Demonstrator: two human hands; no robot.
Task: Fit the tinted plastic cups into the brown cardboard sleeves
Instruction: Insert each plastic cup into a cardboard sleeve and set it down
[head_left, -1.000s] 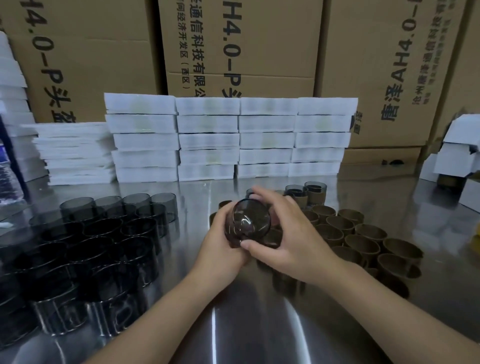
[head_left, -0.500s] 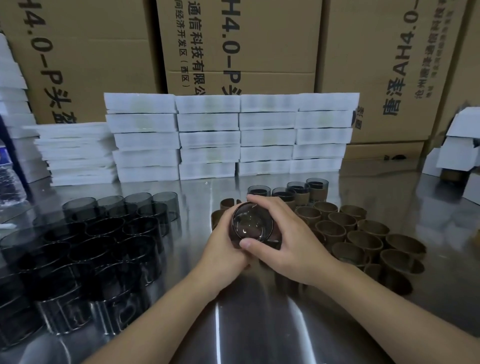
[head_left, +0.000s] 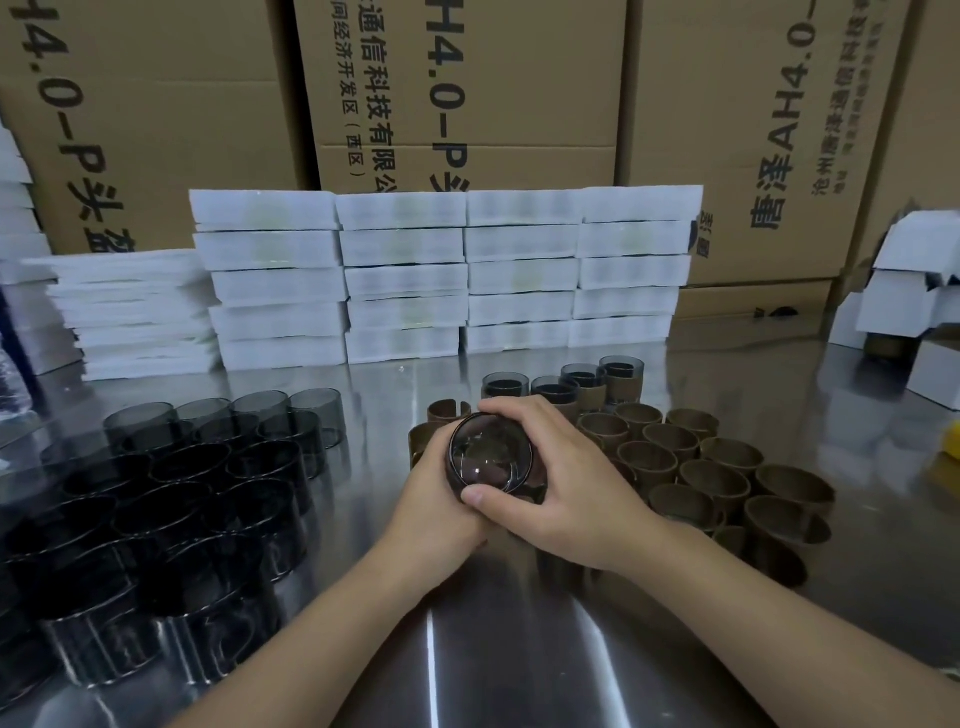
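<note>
Tinted cup (head_left: 491, 460) held up over tabletop (head_left: 493, 649), mouth toward camera, btwn both hands. Left hand (head_left: 436, 499) wraps its left side. Right hand (head_left: 566, 488) grips it w/ fingers over far rim, thumb on near rim. Cup's wall + base hidden by palms; whether anything wraps it, can't tell. Left of cup: bare cups (head_left: 171, 493), packed close. Right: empty sleeves (head_left: 691, 467). Behind: four sleeved cups (head_left: 587, 384), then white boxes (head_left: 447, 280) and cartons (head_left: 467, 104).
</note>
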